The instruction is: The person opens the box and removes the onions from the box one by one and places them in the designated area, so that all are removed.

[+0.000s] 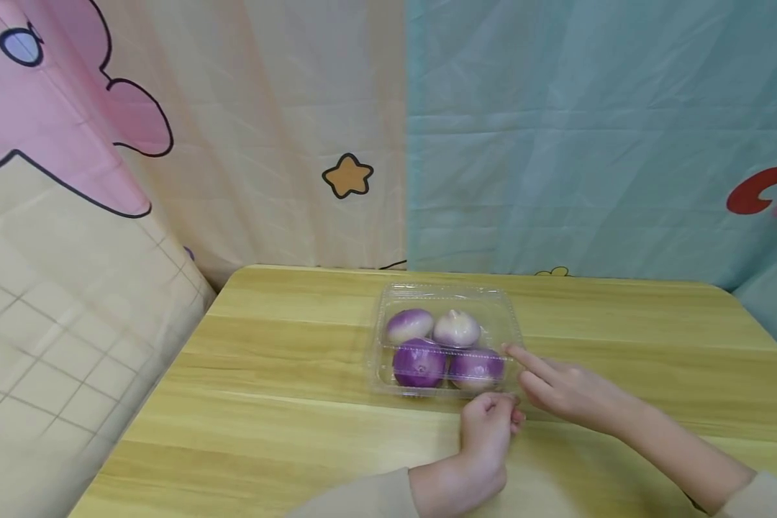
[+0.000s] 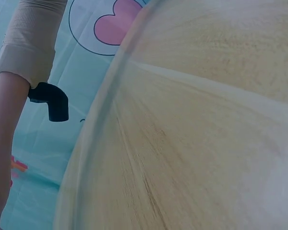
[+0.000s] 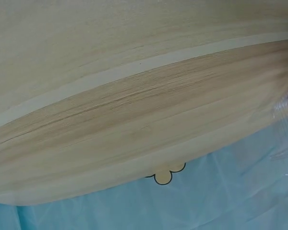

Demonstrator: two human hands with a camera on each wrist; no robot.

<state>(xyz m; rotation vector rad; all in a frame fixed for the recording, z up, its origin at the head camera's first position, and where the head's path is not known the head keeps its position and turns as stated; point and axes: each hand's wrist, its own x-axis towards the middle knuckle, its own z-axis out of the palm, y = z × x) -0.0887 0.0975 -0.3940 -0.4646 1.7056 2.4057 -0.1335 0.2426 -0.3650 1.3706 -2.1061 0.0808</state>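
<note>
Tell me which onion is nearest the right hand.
The front-right onion in the clear container; the other three onions sit farther from the right hand.

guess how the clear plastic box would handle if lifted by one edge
The clear plastic box would probably flex, since its walls look thin and see-through. Most of the weight likely comes from the four purple-and-white onions inside, so it may sag or tip. Their rounded shapes and the gaps around them suggest they could roll toward the lower side.

Four round purple-and-white onions [image 1: 419, 364] are sitting two behind two in a clear square plastic box [image 1: 495, 316] on the yellow wood-grain counter [image 1: 265, 345].
</note>
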